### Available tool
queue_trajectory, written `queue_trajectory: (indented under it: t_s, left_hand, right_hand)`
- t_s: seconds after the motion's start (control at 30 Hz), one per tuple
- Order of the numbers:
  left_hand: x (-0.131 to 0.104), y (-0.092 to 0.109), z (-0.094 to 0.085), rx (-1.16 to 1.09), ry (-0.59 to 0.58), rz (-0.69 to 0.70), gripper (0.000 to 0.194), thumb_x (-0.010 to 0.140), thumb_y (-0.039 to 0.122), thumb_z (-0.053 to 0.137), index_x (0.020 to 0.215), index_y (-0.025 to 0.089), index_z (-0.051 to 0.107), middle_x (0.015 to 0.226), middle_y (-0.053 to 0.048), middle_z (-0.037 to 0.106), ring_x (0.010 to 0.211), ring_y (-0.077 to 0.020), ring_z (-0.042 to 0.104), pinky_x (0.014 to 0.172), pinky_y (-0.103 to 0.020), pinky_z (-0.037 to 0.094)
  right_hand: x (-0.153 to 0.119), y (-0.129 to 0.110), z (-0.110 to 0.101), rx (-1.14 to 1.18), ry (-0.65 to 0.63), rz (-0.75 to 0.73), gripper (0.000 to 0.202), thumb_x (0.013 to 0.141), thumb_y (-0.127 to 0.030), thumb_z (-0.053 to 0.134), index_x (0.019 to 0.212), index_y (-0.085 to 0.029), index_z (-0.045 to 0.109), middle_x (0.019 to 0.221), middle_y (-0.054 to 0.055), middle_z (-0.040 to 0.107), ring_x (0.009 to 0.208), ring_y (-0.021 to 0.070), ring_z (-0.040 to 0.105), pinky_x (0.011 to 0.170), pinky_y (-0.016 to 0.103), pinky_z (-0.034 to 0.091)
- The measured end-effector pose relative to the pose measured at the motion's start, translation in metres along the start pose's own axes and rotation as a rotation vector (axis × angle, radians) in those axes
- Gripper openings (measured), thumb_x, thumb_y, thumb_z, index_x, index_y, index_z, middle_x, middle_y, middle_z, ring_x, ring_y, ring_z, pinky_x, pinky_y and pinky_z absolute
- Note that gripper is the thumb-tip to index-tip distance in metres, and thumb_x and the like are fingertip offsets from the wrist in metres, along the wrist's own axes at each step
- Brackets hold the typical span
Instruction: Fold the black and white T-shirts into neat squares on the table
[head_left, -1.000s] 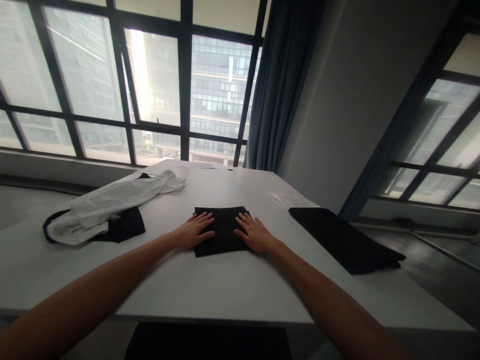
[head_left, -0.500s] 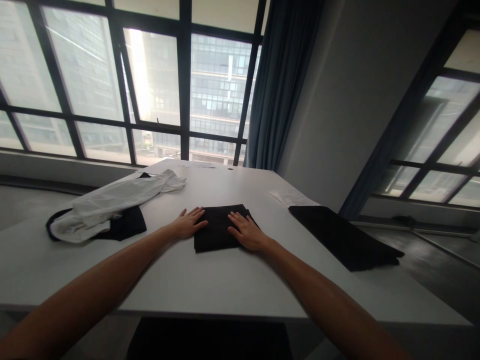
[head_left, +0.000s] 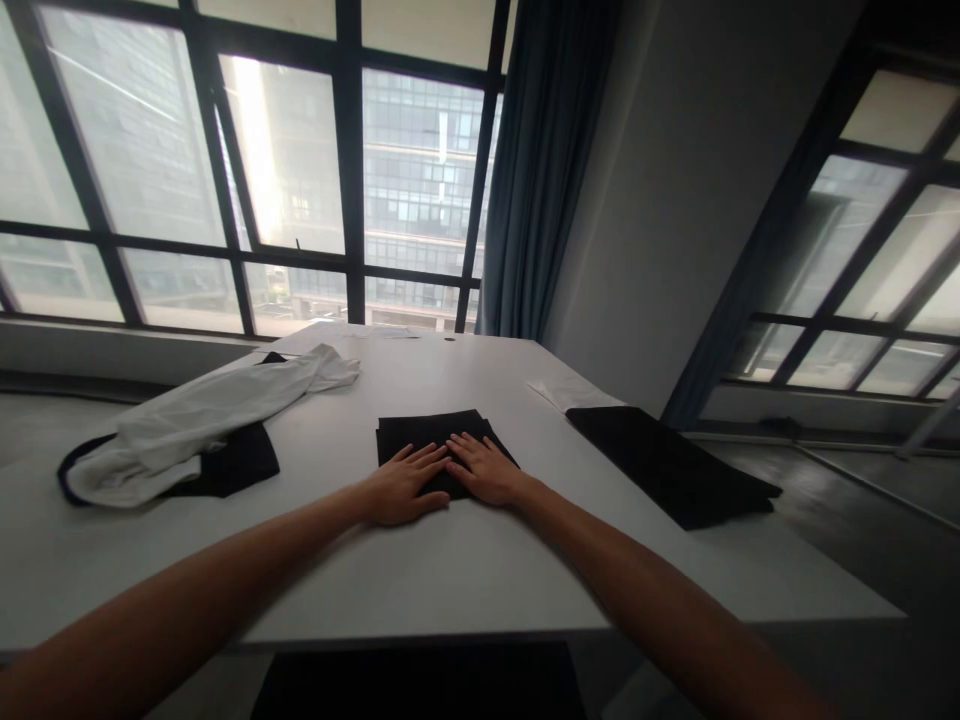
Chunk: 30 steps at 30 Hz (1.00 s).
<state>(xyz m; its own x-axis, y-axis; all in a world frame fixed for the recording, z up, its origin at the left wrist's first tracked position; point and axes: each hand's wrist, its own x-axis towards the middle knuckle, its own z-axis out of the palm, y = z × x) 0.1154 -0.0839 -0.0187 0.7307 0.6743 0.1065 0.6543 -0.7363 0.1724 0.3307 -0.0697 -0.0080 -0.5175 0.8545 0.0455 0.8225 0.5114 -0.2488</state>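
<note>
A black folded cloth (head_left: 420, 427), squared off into a flat bundle, lies on the white table (head_left: 450, 570) in front of me. My left hand (head_left: 409, 484) rests flat over its near left part with the fingers stretched out. Palm down on the right part is my right hand (head_left: 484, 470), its fingers slightly spread. The fingertips of the two hands meet near the middle of the bundle. Both hands press from above and grip nothing. Parts of the cloth's near edge are hidden beneath them.
To the left lies a crumpled white garment (head_left: 202, 405) over a black cloth (head_left: 244, 462). On the right, another black folded cloth (head_left: 660, 460) lies along the table edge, against a pale, thin sheet (head_left: 566, 391). A blue curtain (head_left: 536, 180) hangs beyond the table by the windows.
My left hand has moved from the cloth's left edge inward and toward me, coming up against my right hand. The right hand has shifted slightly left. The view has turned a little right.
</note>
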Motion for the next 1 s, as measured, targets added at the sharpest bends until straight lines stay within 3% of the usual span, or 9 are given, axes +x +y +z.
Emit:
queue_trajectory:
  t_s: [0.1, 0.2, 0.33, 0.47, 0.6, 0.77, 0.87, 1.0]
  left_hand:
    - [-0.001, -0.001, -0.002, 0.001, -0.011, -0.022, 0.077, 0.092, 0.071, 0.030, 0.153, 0.023, 0.027, 0.161, -0.008, 0.019, 0.148, -0.0263, 0.014, 0.119, -0.049, 0.008]
    - [-0.001, 0.000, -0.007, 0.001, -0.019, -0.049, 0.080, 0.091, 0.072, 0.030, 0.153, 0.023, 0.027, 0.160, -0.008, 0.019, 0.149, -0.0260, 0.014, 0.119, -0.049, 0.008]
    - [-0.001, -0.001, -0.007, 0.008, -0.011, -0.100, 0.079, 0.092, 0.072, 0.029, 0.153, 0.023, 0.028, 0.161, -0.008, 0.019, 0.149, -0.0262, 0.014, 0.119, -0.050, 0.009]
    - [-0.002, -0.001, -0.006, -0.001, 0.007, -0.110, 0.076, 0.092, 0.070, 0.031, 0.154, 0.027, 0.024, 0.161, -0.009, 0.017, 0.148, -0.0292, 0.013, 0.118, -0.053, 0.009]
    - [-0.004, 0.001, -0.009, -0.024, -0.029, -0.042, 0.069, 0.093, 0.068, 0.031, 0.154, 0.037, 0.020, 0.162, -0.006, 0.007, 0.147, -0.0365, 0.008, 0.114, -0.063, 0.010]
    - [-0.005, 0.002, -0.015, -0.030, -0.080, -0.014, 0.061, 0.096, 0.065, 0.028, 0.151, 0.039, 0.026, 0.161, -0.006, 0.014, 0.147, -0.0386, 0.007, 0.111, -0.068, 0.008]
    - [-0.006, 0.002, -0.015, -0.044, -0.087, -0.012, 0.062, 0.096, 0.066, 0.027, 0.152, 0.039, 0.026, 0.161, -0.006, 0.013, 0.147, -0.0387, 0.006, 0.110, -0.070, 0.007]
    - [-0.010, 0.005, -0.018, -0.063, -0.088, 0.038, 0.067, 0.091, 0.071, 0.034, 0.151, 0.041, 0.026, 0.161, -0.004, 0.014, 0.147, -0.0378, 0.005, 0.111, -0.070, 0.005]
  right_hand:
    - [0.002, 0.003, 0.002, 0.009, 0.030, -0.019, 0.064, 0.098, -0.055, 0.027, 0.151, -0.020, 0.033, 0.159, 0.007, 0.025, 0.148, 0.0231, 0.017, 0.119, 0.050, 0.009]
    - [0.003, 0.011, -0.001, 0.010, 0.137, -0.011, 0.061, 0.099, -0.054, 0.030, 0.147, -0.019, 0.040, 0.157, 0.009, 0.031, 0.145, 0.0221, 0.025, 0.118, 0.044, 0.018]
    - [-0.001, 0.022, -0.013, -0.094, 0.310, 0.270, 0.056, 0.096, -0.049, 0.042, 0.138, -0.014, 0.052, 0.141, 0.016, 0.053, 0.130, 0.0266, 0.048, 0.108, 0.039, 0.034]
    - [-0.001, 0.030, -0.021, -0.057, 0.242, 0.501, 0.058, 0.091, -0.059, 0.045, 0.124, -0.014, 0.062, 0.123, 0.018, 0.065, 0.113, 0.0301, 0.060, 0.093, 0.038, 0.045]
    - [0.002, 0.034, -0.023, 0.119, 0.191, 0.501, 0.055, 0.079, -0.062, 0.061, 0.103, -0.014, 0.071, 0.103, 0.016, 0.072, 0.100, 0.0312, 0.066, 0.080, 0.034, 0.048]
    - [0.002, 0.039, -0.027, 0.250, 0.231, 0.486, 0.039, 0.073, -0.047, 0.074, 0.092, -0.013, 0.071, 0.091, 0.011, 0.074, 0.089, 0.0269, 0.068, 0.075, 0.031, 0.049]
    - [0.001, 0.039, -0.031, 0.472, 0.190, 0.504, 0.051, 0.072, -0.046, 0.075, 0.110, -0.012, 0.066, 0.100, 0.013, 0.073, 0.091, 0.0266, 0.068, 0.074, 0.032, 0.052]
    - [-0.002, 0.038, -0.033, 0.907, 0.128, 0.563, 0.088, 0.074, -0.046, 0.075, 0.147, -0.017, 0.034, 0.128, 0.018, 0.062, 0.100, 0.0278, 0.067, 0.074, 0.037, 0.056]
